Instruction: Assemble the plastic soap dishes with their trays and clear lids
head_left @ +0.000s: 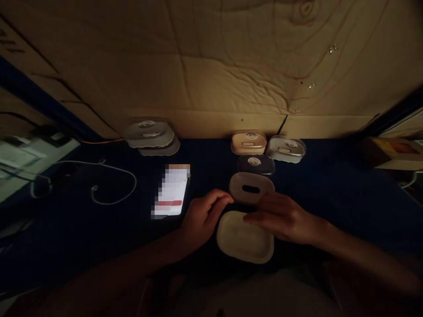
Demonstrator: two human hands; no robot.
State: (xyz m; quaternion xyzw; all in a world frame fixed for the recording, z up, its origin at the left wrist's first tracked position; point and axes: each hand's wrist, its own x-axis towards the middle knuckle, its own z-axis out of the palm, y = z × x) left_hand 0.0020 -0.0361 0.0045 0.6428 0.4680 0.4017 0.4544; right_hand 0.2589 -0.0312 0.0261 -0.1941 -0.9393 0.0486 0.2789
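A pale oval dish [245, 240] with a raised rim lies on the dark blue table, nearest to me. Just beyond it is a greyish lid [243, 182] with a dark slot in its middle. My left hand [206, 213] is at the lid's near left edge, thumb and forefinger close together; whether they grip the edge is too dark to tell. My right hand [280, 218] reaches over the right side of the lid and the dish's far right corner, its fingers together and partly hidden.
Behind the lid are a dark lid [256, 164], a peach box [248, 143] and a grey box [286, 149]. Stacked grey containers [152, 136] stand back left. A lit phone [172, 191] and a white cable [134, 176] lie left. A cardboard wall [205, 79] rises behind.
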